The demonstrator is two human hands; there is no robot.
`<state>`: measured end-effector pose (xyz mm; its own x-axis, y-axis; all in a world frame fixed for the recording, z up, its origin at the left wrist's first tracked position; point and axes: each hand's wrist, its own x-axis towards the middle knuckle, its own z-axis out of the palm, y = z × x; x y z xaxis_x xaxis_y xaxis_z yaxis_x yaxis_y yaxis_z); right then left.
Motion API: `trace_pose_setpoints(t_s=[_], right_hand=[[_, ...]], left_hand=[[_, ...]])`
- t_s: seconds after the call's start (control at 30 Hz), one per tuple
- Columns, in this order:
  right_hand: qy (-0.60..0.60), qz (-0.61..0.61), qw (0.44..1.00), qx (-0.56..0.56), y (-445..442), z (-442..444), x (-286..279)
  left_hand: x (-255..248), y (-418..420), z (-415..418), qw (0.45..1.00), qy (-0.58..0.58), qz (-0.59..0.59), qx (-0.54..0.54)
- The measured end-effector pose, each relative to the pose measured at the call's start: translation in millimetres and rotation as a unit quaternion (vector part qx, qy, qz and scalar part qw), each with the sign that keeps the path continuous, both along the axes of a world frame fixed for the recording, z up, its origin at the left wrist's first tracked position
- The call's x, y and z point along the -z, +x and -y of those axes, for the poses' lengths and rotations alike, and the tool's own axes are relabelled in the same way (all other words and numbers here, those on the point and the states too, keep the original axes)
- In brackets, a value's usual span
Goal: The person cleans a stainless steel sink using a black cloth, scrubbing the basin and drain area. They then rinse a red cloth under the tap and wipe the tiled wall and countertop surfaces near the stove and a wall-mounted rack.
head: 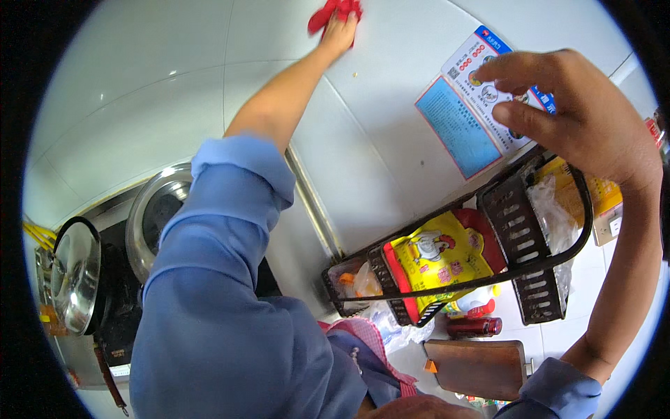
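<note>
My left hand (339, 37) reaches up at the top of the view, gripping a bunched red cloth (323, 17) against the white tiled wall (361, 120). The cloth is partly hidden by my fingers. A blue rolled-up sleeve covers the upper part of that arm. My right hand (568, 112) is raised at the right, fingers curved and apart from the thumb, with nothing between them. Behind it a printed poster (484, 97) and a blue printed sheet (459, 128) are fixed to the wall. My right hand covers part of the poster.
Below the poster, a black plastic basket (515, 230) with a long handle holds a yellow seasoning packet (439, 256). A wooden cutting board (473, 369) and red bottle (473, 327) lie lower right. At left are a glass-lidded pan (78, 277) and a round transparent lid (138, 238).
</note>
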<state>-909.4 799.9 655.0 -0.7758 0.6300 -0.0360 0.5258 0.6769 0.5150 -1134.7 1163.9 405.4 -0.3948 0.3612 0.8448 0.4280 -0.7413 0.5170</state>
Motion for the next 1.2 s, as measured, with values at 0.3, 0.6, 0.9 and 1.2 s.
trace_pose_setpoints(t_s=[0.3, 0.6, 0.9, 1.2], right_hand=[[0.023, -0.025, 0.998, -0.049, -1.6, 21.5, -7.6], [0.034, -0.052, 0.997, -0.035, 27.1, 36.1, -11.4], [0.042, -0.075, 0.995, -0.059, 30.3, 45.9, -11.2], [0.032, -0.072, 0.988, -0.129, 20.2, 83.9, 3.1]], left_hand=[[190.5, 16.1, 45.0, 0.97, -0.151, 0.176, -0.07], [45.0, 98.0, 139.2, 0.998, -0.019, -0.062, 0.016], [-94.4, 36.8, 79.6, 0.997, -0.025, -0.061, -0.036], [54.6, 74.2, 127.3, 0.994, -0.049, -0.076, 0.064]])
